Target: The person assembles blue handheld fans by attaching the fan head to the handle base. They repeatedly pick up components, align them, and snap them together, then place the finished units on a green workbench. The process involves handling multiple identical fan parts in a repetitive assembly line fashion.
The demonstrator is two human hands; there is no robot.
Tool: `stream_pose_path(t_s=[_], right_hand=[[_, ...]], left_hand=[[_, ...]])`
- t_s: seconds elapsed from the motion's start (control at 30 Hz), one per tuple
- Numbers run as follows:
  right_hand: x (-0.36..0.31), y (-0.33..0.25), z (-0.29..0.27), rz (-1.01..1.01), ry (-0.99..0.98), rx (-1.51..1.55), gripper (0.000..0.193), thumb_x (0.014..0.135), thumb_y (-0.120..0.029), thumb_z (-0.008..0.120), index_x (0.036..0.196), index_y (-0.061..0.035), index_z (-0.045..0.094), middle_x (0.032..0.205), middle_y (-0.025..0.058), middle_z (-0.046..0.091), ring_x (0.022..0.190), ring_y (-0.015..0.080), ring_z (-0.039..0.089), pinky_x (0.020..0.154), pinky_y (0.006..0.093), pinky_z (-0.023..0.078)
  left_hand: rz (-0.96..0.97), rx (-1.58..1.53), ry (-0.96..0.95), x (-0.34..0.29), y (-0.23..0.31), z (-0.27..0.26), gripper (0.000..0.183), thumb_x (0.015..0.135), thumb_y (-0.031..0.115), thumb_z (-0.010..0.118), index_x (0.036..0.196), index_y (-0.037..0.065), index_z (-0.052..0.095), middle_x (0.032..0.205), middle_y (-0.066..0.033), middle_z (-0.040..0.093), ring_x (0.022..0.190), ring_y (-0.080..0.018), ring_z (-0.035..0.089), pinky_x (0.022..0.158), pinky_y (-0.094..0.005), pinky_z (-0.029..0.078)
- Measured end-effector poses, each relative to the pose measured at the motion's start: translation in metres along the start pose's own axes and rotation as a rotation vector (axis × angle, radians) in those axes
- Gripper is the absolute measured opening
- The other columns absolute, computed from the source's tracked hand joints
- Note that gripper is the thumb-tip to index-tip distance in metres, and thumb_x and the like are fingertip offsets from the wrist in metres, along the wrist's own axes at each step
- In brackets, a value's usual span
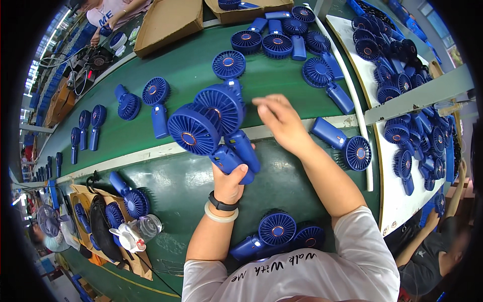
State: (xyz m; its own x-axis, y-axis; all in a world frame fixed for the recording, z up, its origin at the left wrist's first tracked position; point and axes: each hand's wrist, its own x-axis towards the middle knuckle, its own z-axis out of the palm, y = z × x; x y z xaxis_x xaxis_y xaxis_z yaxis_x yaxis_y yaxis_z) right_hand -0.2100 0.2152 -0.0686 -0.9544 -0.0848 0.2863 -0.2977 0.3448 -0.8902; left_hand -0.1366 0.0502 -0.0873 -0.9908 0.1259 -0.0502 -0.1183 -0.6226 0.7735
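Observation:
Two blue handheld fans are gripped together by their handles in my left hand [227, 185]. The nearer fan [193, 130] overlaps the farther fan [229, 113], and both heads are raised above the bench edge. My right hand [283, 122] is just right of the fan heads, apart from them, with its fingers stretched out and nothing seen in them. Beyond the held pair, another blue fan [229, 63] lies on the green conveyor belt [191, 75]. To the right of my right forearm, a fan [356, 152] rests on the green bench [282, 186].
More fans lie near my body [276, 227] and along the belt. White boards [387, 196] with piled fans stand at the right, past a white tube [368, 166]. A clear jar [149, 226] is left. Cardboard boxes [171, 22] stand far back. Other people work nearby.

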Motion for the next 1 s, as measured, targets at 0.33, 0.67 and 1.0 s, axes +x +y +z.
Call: stream_pose_path(t_s=[0.33,0.67,1.0], right_hand=[[0.073,0.036,0.037,0.152,-0.073,-0.528,0.054,0.078,-0.025,0.059,0.118,0.0067,0.043,0.094,0.0215,0.059,0.081,0.0337,0.063,0.072,0.0429,0.052],[-0.016,0.001,-0.02,0.414,-0.472,1.594,0.051,0.092,-0.04,0.039,0.122,0.0007,0.044,0.1,0.019,0.056,0.076,0.0251,0.057,0.061,0.0344,0.049],[-0.036,0.008,-0.012,0.336,-0.257,0.829,0.043,0.084,-0.013,0.061,0.123,0.0004,0.046,0.109,0.007,0.059,0.101,0.0127,0.055,0.086,0.0295,0.045]], left_hand=[[0.168,0.036,0.04,0.004,-0.006,-0.013,0.078,0.063,0.005,0.072,0.13,0.007,0.033,0.12,-0.0119,0.046,0.108,-0.0296,0.052,0.094,-0.0428,0.042],[0.039,-0.126,-0.085,0.006,-0.004,-0.015,0.092,0.061,0.016,0.074,0.138,0.012,0.024,0.125,-0.0148,0.044,0.108,-0.0272,0.052,0.093,-0.0395,0.044],[0.007,-0.229,-0.12,0.005,-0.006,-0.013,0.085,0.067,0.009,0.071,0.136,0.015,0.022,0.121,-0.0151,0.045,0.114,-0.0309,0.048,0.094,-0.0448,0.044]])
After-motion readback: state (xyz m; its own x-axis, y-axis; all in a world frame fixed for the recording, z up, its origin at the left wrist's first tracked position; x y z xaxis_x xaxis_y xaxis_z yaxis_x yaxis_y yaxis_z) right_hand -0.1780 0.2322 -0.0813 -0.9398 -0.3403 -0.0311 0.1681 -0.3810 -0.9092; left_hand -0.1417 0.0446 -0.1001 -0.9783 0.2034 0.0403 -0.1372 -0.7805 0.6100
